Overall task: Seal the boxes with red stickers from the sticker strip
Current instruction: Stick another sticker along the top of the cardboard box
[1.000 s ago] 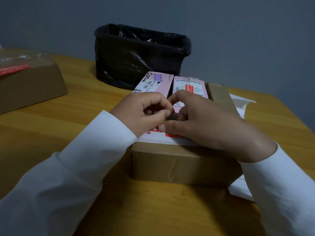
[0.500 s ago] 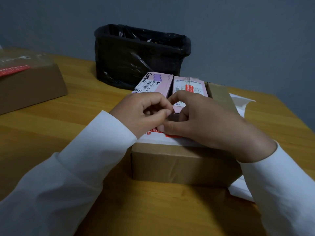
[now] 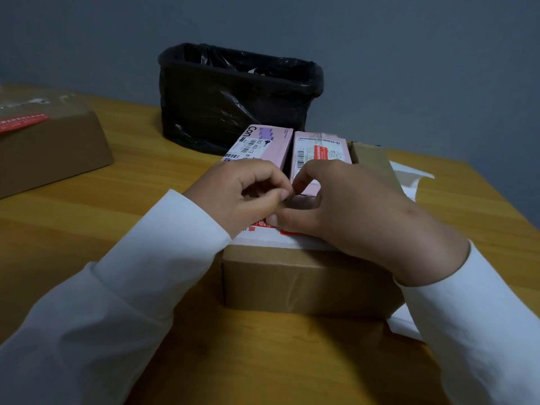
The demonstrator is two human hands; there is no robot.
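The wooden table [image 3: 122, 200] carries everything, and the brown cardboard box [image 3: 306, 282] directly under both hands is the largest piece of the work at hand; a second cardboard box [image 3: 49, 147] with a red sticker [image 3: 20, 122] already on top sits well off to the left of the grip, and a black-lined bin [image 3: 236, 95] stands beyond it. Two pink cartons [image 3: 263, 144] lie on the box top just past the fingertips, the right one already bearing a red label. The white sticker strip [image 3: 263, 239] lies flat on the box lid, its long axis running left to right beneath both palms. The right hand [image 3: 356, 211] rests on the strip with its thumb pressed onto a red sticker [image 3: 287, 231], pinning it. The left hand [image 3: 248, 194] meets it just above, thumb and forefinger closed together at the sticker's near corner; they appear to be pinching a lifted edge, though the fingers hide whether anything is actually caught. The sticker sits immediately below the pinch, so I judge the peel should pull up and toward the left, with the left hand nearer the free edge.
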